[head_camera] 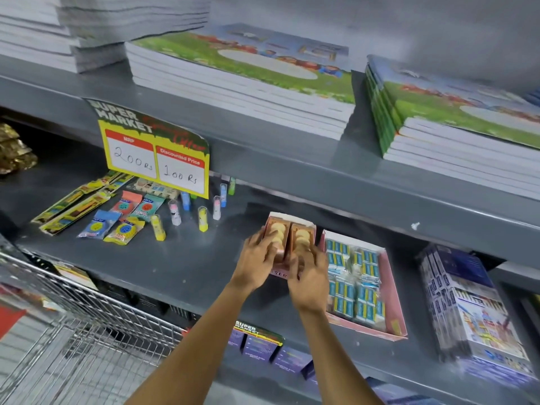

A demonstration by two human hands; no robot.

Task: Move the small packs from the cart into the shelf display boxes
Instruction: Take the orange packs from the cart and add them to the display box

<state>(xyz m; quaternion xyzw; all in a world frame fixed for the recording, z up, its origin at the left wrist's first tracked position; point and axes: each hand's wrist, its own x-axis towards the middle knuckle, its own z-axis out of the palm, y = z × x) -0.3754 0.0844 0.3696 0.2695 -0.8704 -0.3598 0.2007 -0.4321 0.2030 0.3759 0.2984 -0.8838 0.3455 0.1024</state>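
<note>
Head view: my left hand and right hand press small packs into the display box; next, fetch more from the cart.

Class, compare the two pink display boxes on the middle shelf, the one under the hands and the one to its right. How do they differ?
The left pink box is narrow, holds round yellowish items in two rows, and both the left hand and right hand rest on it. The right pink box is wider, filled with small blue-and-white packs, and untouched. Both are open-topped and sit side by side on the grey shelf.
</note>
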